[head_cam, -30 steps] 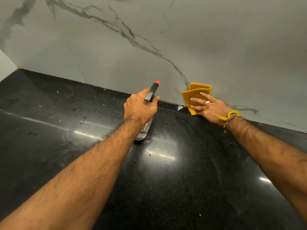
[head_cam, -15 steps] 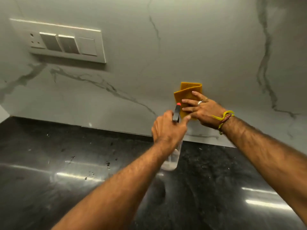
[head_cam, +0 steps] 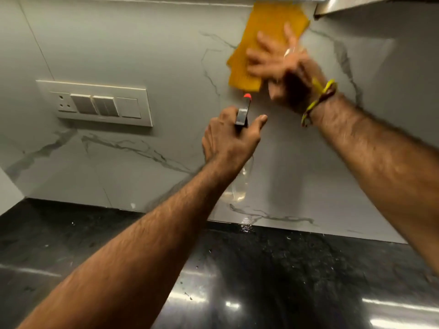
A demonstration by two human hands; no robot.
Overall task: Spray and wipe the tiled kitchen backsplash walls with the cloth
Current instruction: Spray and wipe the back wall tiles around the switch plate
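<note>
right hand (head_cam: 282, 65) is up high at about one o'clock, fingers spread flat, pressing the yellow cloth (head_cam: 259, 41) against the marble-look backsplash (head_cam: 142, 43). that grip is released, palm and fingers laid open on the cloth rather than curled round it, and the hand is smeared with blur. the cloth sits right under the edge of the upper cabinet (head_cam: 356, 5) at the top of the view, its lower corner hanging just above the red nozzle. a ring shows on one finger, and a yellow thread band (head_cam: 318, 100) wraps the wrist.

left hand (head_cam: 232, 136) is dead centre, clenched around the neck of the spray bottle (head_cam: 240, 186), thumb out toward three o'clock. the black trigger head with its red tip (head_cam: 247, 96) points up toward twelve o'clock at the wall, just below the cloth. the clear bottle body hangs beneath the fist, held off the tabletop in front of the tile.

over at nine o'clock, the white switch plate (head_cam: 95, 103) is mounted on the backsplash, well apart from both hands. down at six o'clock, the black glossy tabletop (head_cam: 285, 281) carries scattered droplets and bright light reflections, with a wet patch where it meets the wall below the bottle.
</note>
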